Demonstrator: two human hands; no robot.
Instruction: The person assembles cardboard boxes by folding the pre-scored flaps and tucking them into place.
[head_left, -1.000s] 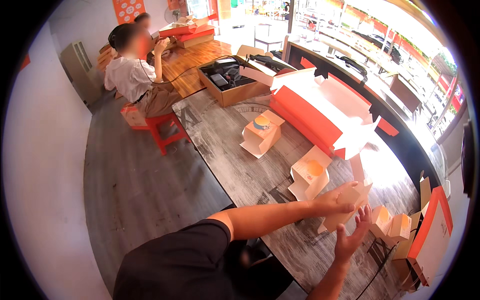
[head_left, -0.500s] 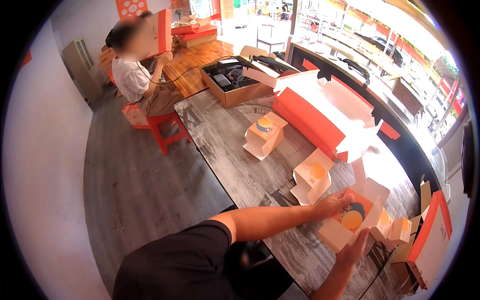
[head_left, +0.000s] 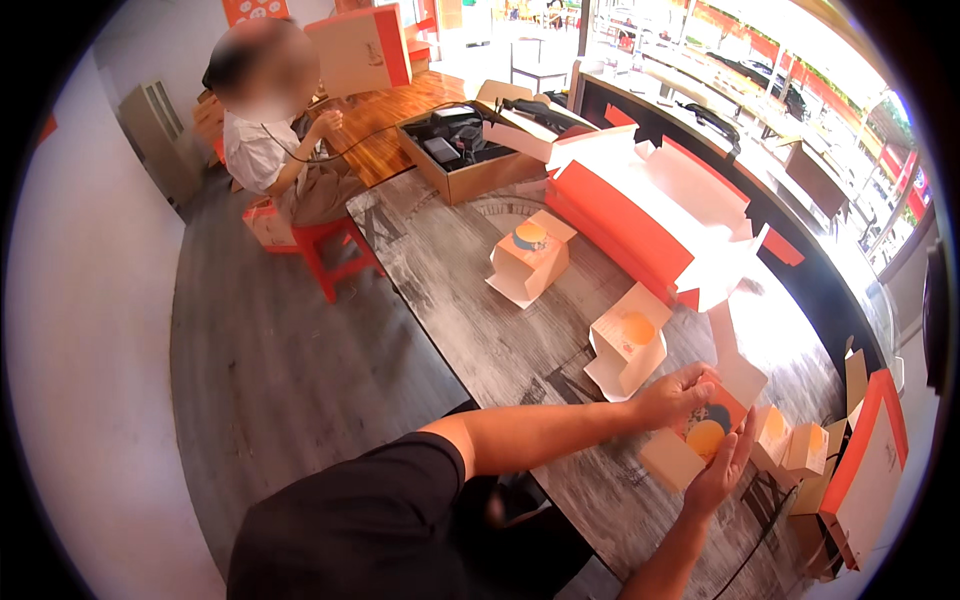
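Over the near right part of the table I hold a small cardboard box (head_left: pixel 672 461), its orange panel printed with a yellow disc and a blue shape. Flaps stand open at its far end. My left hand (head_left: pixel 674 398) grips the left edge, thumb and fingers closed near the upper corner. Along the opposite side lies my right hand (head_left: pixel 722 472), its fingers pressed against the box and pointing away from me. Two similar boxes with open flaps, one nearer (head_left: pixel 628 338) and one farther (head_left: pixel 530 258), stand to the left of my hands.
A big red-and-white carton (head_left: pixel 625 225) lies open at the back, beside a brown box (head_left: pixel 455 180) of cables and devices. More small boxes (head_left: pixel 806 450) and a red-edged carton (head_left: pixel 868 470) are at the right. Another person (head_left: pixel 260 155) sits on a red stool, behind a raised box.
My right hand has moved up along the box, its fingers now lying over the side. The left hand has shifted slightly. The other person's box has swung to the right.
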